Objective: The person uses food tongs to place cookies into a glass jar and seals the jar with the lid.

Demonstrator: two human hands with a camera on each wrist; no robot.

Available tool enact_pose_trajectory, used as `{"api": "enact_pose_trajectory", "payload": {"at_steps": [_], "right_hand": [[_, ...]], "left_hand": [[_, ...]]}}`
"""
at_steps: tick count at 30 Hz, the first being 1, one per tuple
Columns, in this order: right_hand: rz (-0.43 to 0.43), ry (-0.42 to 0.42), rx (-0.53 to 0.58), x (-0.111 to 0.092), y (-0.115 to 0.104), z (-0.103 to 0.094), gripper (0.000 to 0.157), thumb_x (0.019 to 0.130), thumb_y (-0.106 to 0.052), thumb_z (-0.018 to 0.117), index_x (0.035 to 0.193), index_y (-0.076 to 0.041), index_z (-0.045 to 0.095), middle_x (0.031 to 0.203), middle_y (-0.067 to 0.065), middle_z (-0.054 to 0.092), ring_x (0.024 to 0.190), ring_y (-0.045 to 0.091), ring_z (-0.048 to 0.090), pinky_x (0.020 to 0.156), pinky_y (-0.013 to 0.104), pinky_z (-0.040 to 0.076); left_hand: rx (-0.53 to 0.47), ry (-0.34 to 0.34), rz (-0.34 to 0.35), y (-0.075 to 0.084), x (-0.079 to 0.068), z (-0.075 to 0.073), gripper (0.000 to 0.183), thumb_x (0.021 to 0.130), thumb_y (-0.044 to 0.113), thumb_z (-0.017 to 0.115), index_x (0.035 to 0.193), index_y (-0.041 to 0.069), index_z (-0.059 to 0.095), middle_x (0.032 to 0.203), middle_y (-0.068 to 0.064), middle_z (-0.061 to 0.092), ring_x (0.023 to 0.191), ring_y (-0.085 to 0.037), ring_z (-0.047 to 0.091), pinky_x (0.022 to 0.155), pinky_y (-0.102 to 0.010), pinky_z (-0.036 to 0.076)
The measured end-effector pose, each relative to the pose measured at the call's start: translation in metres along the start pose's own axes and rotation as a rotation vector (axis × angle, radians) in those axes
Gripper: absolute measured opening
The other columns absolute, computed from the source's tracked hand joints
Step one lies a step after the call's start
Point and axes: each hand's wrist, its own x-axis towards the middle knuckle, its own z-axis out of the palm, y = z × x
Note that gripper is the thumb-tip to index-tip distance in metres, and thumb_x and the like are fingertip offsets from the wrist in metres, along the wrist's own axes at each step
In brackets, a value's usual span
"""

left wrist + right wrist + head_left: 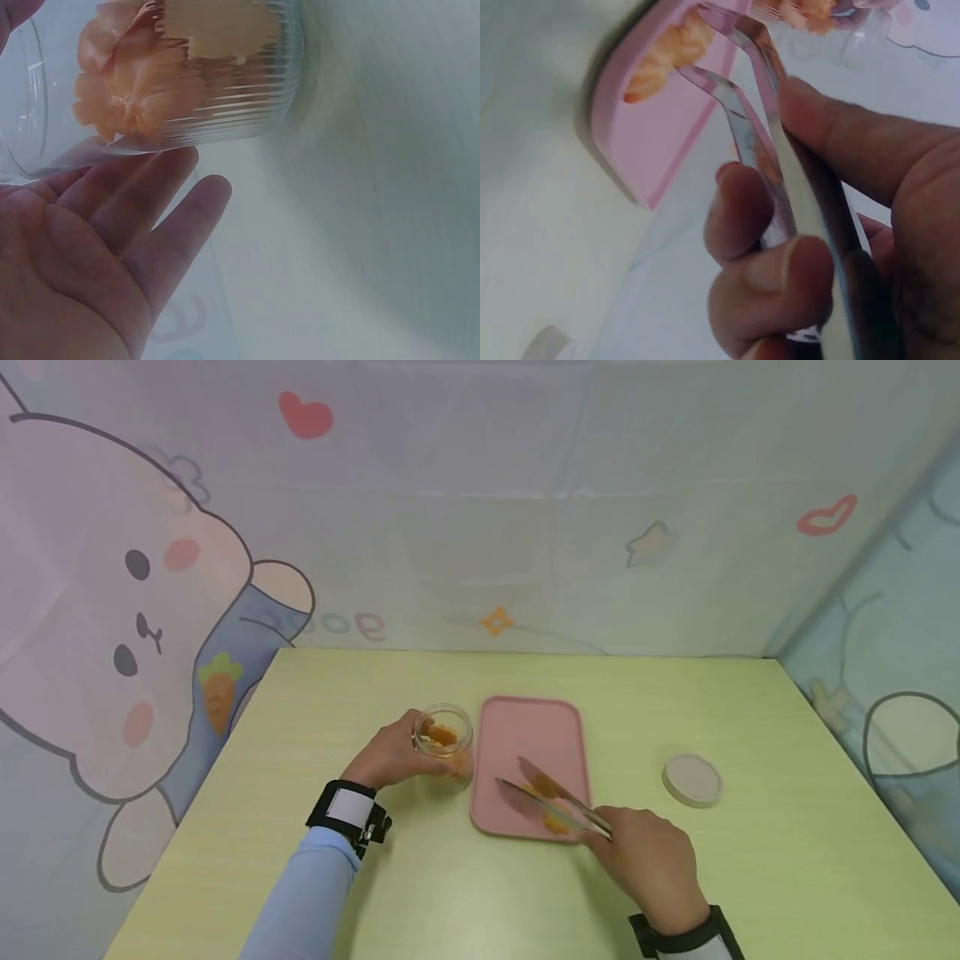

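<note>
In the head view my left hand grips a clear glass jar at the left of the pink tray. Orange, flower-like pieces lie inside the jar, as the left wrist view shows. My right hand holds metal tongs, their two arms spread apart above the tray. Below the tongs, orange pieces lie near the tray's front right corner. The right wrist view has the tong tips close to these pieces; whether they touch is unclear.
A round, pale lid lies on the light yellow-green table, to the right of the tray. Behind the table hangs a printed cloth, with another along the right side.
</note>
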Motion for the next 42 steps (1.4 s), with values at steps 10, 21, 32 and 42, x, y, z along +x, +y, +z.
{"api": "enact_pose_trajectory", "payload": {"at_steps": [10,21,32,42], "right_hand": [[0.016,0.092,0.063,0.011,0.001,0.018,0.036,0.08,-0.036,0.071,0.109,-0.014,0.073,0.07,0.009,0.071,0.048,0.017,0.052,0.035,0.032,0.035],[-0.032,0.229,0.064,0.014,0.001,0.015,0.035,0.08,-0.034,0.073,0.105,-0.009,0.075,0.059,0.011,0.068,0.038,0.014,0.044,0.03,0.03,0.03],[-0.07,0.337,0.055,0.018,0.001,0.009,0.034,0.079,-0.033,0.075,0.102,-0.008,0.075,0.044,0.002,0.05,0.036,0.013,0.036,0.029,0.028,0.023],[-0.112,0.388,0.06,0.025,-0.007,-0.004,0.032,0.079,-0.032,0.075,0.1,-0.008,0.074,0.044,-0.004,0.034,0.036,0.011,0.031,0.032,0.026,0.017]], "left_hand": [[0.002,0.009,0.001,-0.003,0.002,0.002,0.076,0.061,0.042,0.086,0.119,0.01,0.05,0.108,-0.009,0.064,0.097,-0.025,0.056,0.083,-0.044,0.049],[0.011,0.006,-0.007,-0.003,0.003,0.003,0.074,0.061,0.041,0.085,0.117,0.01,0.049,0.108,-0.009,0.063,0.096,-0.024,0.055,0.082,-0.043,0.049],[0.001,0.005,-0.012,-0.003,0.004,0.002,0.076,0.06,0.042,0.086,0.119,0.01,0.049,0.109,-0.008,0.063,0.096,-0.024,0.056,0.082,-0.044,0.049],[0.008,-0.005,-0.011,0.0,0.002,0.0,0.076,0.062,0.041,0.085,0.12,0.009,0.049,0.109,-0.01,0.063,0.098,-0.025,0.055,0.084,-0.045,0.048]]}}
